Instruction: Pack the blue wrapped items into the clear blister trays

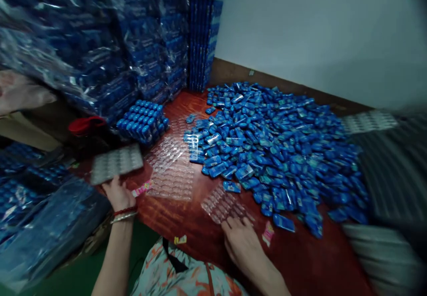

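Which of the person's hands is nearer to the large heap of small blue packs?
Right. The right hand is on the near side of the heap, at a clear tray; the left hand is farther off to the left, at a pale tray.

We're up at head height, one single camera worn by the person, and we're looking forward and down! Directly below us, at the bottom edge, sits the patterned clothing [156, 262], with the left hand [118, 194] and the right hand [242, 238] close in. Ahead, we take in the red-brown table [167, 218], run over the blue heap [273, 149] at middle range, and reach the pale wall [313, 29] behind. Wrapped stacks [83, 42] fill our upper left. It's a wide view, the wall's foot slanting down rightward, our right side blurring, our top right corner dark.
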Demonstrator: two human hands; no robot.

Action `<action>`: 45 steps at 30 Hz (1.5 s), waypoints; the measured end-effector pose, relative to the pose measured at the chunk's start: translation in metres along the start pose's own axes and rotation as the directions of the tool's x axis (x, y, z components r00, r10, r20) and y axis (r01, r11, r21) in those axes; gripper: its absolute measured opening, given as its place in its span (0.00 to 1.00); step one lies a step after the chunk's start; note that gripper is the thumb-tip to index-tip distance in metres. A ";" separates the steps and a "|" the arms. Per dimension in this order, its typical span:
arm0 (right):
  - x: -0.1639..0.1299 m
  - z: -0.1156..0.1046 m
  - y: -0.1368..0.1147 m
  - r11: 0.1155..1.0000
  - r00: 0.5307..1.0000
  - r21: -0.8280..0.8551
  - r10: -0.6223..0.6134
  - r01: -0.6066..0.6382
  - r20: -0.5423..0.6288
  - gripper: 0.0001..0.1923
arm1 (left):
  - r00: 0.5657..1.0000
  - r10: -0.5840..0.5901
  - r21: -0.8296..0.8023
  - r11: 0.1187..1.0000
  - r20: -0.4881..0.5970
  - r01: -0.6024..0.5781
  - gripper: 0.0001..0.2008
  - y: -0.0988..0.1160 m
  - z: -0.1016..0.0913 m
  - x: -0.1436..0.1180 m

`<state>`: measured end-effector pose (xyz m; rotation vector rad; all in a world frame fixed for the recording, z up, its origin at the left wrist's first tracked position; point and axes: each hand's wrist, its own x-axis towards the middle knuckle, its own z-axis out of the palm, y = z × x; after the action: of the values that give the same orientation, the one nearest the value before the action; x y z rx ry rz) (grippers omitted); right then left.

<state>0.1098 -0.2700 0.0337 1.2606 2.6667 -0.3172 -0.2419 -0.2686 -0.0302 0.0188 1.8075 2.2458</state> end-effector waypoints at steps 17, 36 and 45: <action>0.070 0.014 0.084 0.992 0.957 0.107 0.093 -0.066 -0.276 0.14 | 0.181 -0.099 0.200 0.237 0.978 -0.951 0.17 -0.047 0.135 -0.172; 0.011 0.036 0.091 0.042 0.826 0.995 0.561 -0.087 0.049 0.22 | 0.217 -0.216 0.297 0.824 0.952 -0.483 0.19 -0.024 0.060 -0.170; -0.013 0.069 0.058 0.073 0.762 0.995 0.648 -0.073 0.008 0.24 | -0.027 -0.103 0.032 0.527 0.994 -0.849 0.17 -0.016 0.051 -0.170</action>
<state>0.1675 -0.2622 -0.0361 2.5750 1.9833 -2.2041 -0.0655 -0.2519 -0.0080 2.0485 1.5635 0.7245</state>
